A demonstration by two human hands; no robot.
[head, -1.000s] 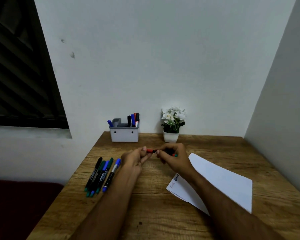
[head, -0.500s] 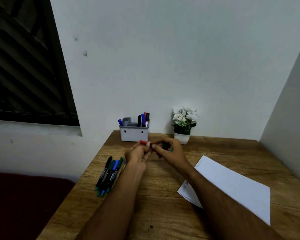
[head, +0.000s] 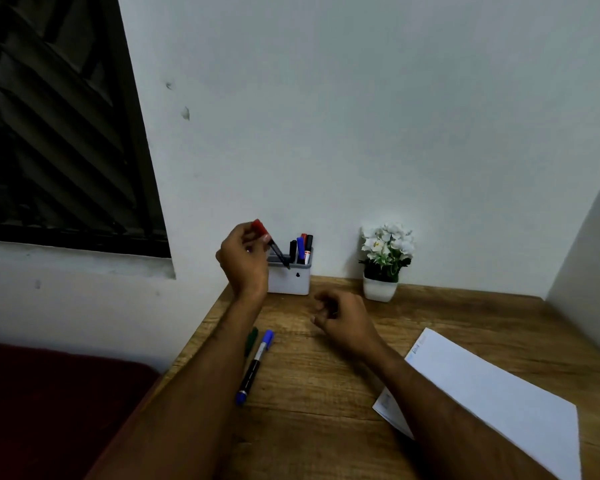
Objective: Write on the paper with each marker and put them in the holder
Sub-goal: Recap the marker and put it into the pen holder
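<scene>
My left hand (head: pixel 244 259) pinches a red-capped marker (head: pixel 269 241), held tilted with its lower end at the rim of the grey-white holder (head: pixel 291 280). Several markers stand in the holder's right side. My right hand (head: pixel 343 317) hovers over the table with loosely curled fingers, holding nothing. A blue-capped marker (head: pixel 255 367) lies on the table beside my left forearm, and a green one (head: pixel 252 339) shows partly behind the arm. The white paper (head: pixel 492 403) lies at the right with small marks near its left corner.
A small white pot of white flowers (head: pixel 383 263) stands against the wall right of the holder. The wooden table (head: pixel 312 410) sits in a corner, with walls behind and to the right. A dark window lies at the left.
My hands separated. The left hand carried the red-capped marker up and back to the holder; the right hand let go and dropped toward the table. The camera view shifted left.
</scene>
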